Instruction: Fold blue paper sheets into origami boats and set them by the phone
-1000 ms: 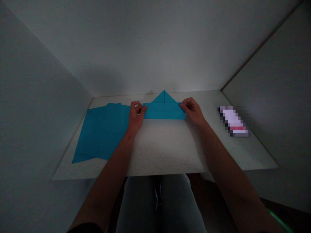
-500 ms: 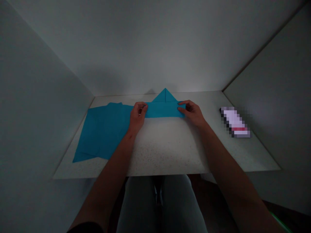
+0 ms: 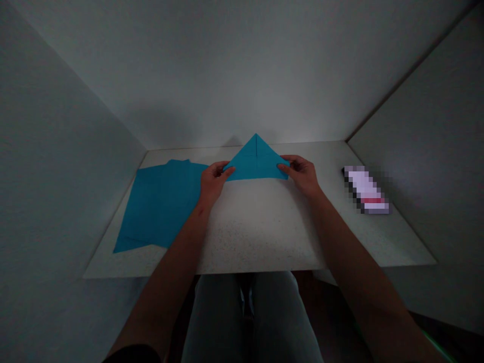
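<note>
A blue folded paper [image 3: 256,164] with a pointed peak and a straight lower edge is held between my two hands, over the back of the white table. My left hand [image 3: 216,180] pinches its left corner, thumb in front. At the other end my right hand [image 3: 301,174] grips the right corner, also with the thumb on the near face. A dark crease line runs down from the peak. Larger blue sheets [image 3: 159,206] lie flat to the left, partly covered by my left forearm.
A phone [image 3: 366,190], blurred in the picture, rests at the right of the white table [image 3: 260,232]. Grey-white walls [image 3: 242,75] close in the table at the back and both sides. My legs [image 3: 249,317] are below the front edge.
The wide flat band across the front of the folded paper no longer shows; a plain triangular face is seen instead. Both hands have stayed at the paper's ends, thumbs now lying over its corners.
</note>
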`<state>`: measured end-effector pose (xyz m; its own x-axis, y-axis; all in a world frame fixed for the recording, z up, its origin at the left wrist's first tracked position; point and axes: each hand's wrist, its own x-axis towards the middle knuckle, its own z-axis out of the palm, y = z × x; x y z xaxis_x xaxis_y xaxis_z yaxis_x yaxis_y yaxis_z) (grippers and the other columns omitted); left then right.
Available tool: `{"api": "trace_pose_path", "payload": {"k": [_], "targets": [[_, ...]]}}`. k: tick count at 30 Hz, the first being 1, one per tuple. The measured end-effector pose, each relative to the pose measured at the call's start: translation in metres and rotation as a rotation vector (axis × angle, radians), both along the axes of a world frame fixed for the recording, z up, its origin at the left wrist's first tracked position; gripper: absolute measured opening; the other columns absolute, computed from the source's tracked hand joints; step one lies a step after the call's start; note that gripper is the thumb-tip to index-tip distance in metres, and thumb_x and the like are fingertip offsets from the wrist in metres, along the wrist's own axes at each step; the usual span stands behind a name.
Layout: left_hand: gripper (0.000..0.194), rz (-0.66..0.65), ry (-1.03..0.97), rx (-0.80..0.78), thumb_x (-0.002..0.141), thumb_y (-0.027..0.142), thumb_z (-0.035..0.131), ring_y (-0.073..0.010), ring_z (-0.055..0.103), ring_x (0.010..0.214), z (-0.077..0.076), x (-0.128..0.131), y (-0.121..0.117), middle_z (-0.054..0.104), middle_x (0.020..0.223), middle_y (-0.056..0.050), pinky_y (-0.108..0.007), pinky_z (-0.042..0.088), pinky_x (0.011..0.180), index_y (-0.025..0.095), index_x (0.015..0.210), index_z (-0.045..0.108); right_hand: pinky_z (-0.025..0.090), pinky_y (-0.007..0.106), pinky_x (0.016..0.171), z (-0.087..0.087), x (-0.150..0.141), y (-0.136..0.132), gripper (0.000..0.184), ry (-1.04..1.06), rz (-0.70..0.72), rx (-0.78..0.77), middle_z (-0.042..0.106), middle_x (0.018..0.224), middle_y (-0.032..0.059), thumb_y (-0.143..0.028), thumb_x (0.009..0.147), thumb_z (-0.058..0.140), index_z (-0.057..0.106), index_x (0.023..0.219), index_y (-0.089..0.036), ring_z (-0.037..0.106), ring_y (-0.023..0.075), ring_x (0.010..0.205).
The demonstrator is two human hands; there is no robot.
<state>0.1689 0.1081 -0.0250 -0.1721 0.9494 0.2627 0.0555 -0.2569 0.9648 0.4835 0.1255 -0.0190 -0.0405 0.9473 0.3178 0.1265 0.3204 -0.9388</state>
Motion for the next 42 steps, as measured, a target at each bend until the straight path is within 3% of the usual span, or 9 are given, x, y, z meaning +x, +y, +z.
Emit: {"api": "trace_pose_path", "payload": {"k": [6, 11, 18, 23, 27, 32, 34, 38, 42], "targets": [[0.024, 0.105, 0.196, 0.093, 0.083, 0.045, 0.09, -0.0128, 0.061, 0.08, 0.005, -0.005, -0.003, 0.067, 0.109, -0.006, -0.026, 0.052, 0.07, 0.025, 0.095, 0.084, 0.056, 0.034, 0.067, 0.002, 0.001, 0.0, 0.033, -0.094, -0.021, 0.12, 0.066, 0.093, 0.0032, -0.06, 0.084, 0.09, 0.086, 0.101, -0.031, 0.06, 0.017, 0.076], [0.015, 0.057, 0.269, 0.123, 0.093, 0.035, 0.08, -0.0122, 0.05, 0.068, 0.012, -0.004, -0.009, 0.059, 0.082, -0.001, -0.026, 0.047, 0.067, 0.028, 0.104, 0.087, 0.053, 0.034, 0.07, 0.004, 0.005, 0.0, 0.021, -0.225, -0.1, 0.254, 0.058, 0.102, 0.0049, -0.051, 0.093, 0.082, 0.086, 0.106, -0.034, 0.056, 0.0176, 0.079], [0.023, -0.033, 0.22, -0.047, 0.096, 0.034, 0.069, -0.0138, 0.064, 0.066, 0.013, 0.002, -0.012, 0.076, 0.08, -0.002, -0.025, 0.049, 0.062, 0.024, 0.112, 0.082, 0.053, 0.034, 0.072, 0.006, 0.005, -0.002, 0.019, -0.167, 0.02, 0.136, 0.066, 0.087, 0.0019, -0.04, 0.099, 0.069, 0.083, 0.107, -0.03, 0.06, 0.0169, 0.072], [0.026, -0.054, 0.165, -0.043, 0.094, 0.043, 0.077, -0.018, 0.074, 0.078, 0.009, 0.001, -0.008, 0.078, 0.085, -0.005, -0.028, 0.055, 0.071, 0.022, 0.109, 0.079, 0.057, 0.035, 0.074, 0.005, 0.003, -0.002, 0.025, -0.125, 0.045, 0.092, 0.072, 0.099, 0.0034, -0.041, 0.099, 0.065, 0.083, 0.113, -0.03, 0.067, 0.0181, 0.08], [0.034, -0.048, 0.037, -0.021, 0.084, 0.043, 0.088, -0.018, 0.077, 0.084, 0.0, 0.0, -0.001, 0.076, 0.095, -0.004, -0.029, 0.059, 0.076, 0.023, 0.105, 0.07, 0.058, 0.035, 0.078, 0.001, 0.003, 0.0, 0.033, -0.121, 0.054, 0.083, 0.071, 0.092, 0.0022, -0.052, 0.095, 0.075, 0.08, 0.119, -0.03, 0.067, 0.0189, 0.082], [0.062, -0.046, -0.125, -0.038, 0.077, 0.037, 0.094, -0.0166, 0.076, 0.083, -0.007, -0.003, 0.006, 0.071, 0.091, 0.002, -0.034, 0.063, 0.085, 0.028, 0.129, 0.062, 0.059, 0.035, 0.079, -0.002, 0.002, 0.005, 0.071, 0.001, 0.045, 0.067, 0.066, 0.087, -0.0011, -0.059, 0.081, 0.09, 0.065, 0.143, -0.035, 0.065, 0.0191, 0.081], [0.055, -0.077, -0.125, -0.069, 0.078, 0.037, 0.091, -0.0175, 0.075, 0.085, -0.006, -0.005, 0.007, 0.072, 0.091, 0.0, -0.035, 0.063, 0.085, 0.026, 0.126, 0.067, 0.059, 0.035, 0.078, -0.001, 0.002, 0.005, 0.074, 0.022, 0.053, 0.049, 0.065, 0.087, -0.001, -0.06, 0.079, 0.091, 0.064, 0.143, -0.034, 0.064, 0.0192, 0.08], [0.024, -0.114, -0.068, -0.116, 0.083, 0.036, 0.081, -0.0179, 0.074, 0.087, 0.0, -0.006, 0.004, 0.075, 0.094, -0.003, -0.032, 0.062, 0.08, 0.023, 0.103, 0.074, 0.056, 0.034, 0.074, 0.004, 0.001, 0.003, 0.051, -0.03, 0.064, 0.037, 0.065, 0.086, 0.0002, -0.057, 0.083, 0.086, 0.074, 0.124, -0.029, 0.06, 0.0172, 0.075], [0.014, -0.115, -0.047, -0.141, 0.085, 0.028, 0.07, -0.0158, 0.074, 0.084, 0.004, -0.004, -0.001, 0.076, 0.091, -0.001, -0.029, 0.061, 0.079, 0.026, 0.098, 0.074, 0.053, 0.032, 0.068, 0.01, 0.001, -0.002, 0.034, -0.04, 0.069, 0.067, 0.062, 0.084, -0.0006, -0.049, 0.087, 0.082, 0.075, 0.113, -0.029, 0.057, 0.0157, 0.072]]}}
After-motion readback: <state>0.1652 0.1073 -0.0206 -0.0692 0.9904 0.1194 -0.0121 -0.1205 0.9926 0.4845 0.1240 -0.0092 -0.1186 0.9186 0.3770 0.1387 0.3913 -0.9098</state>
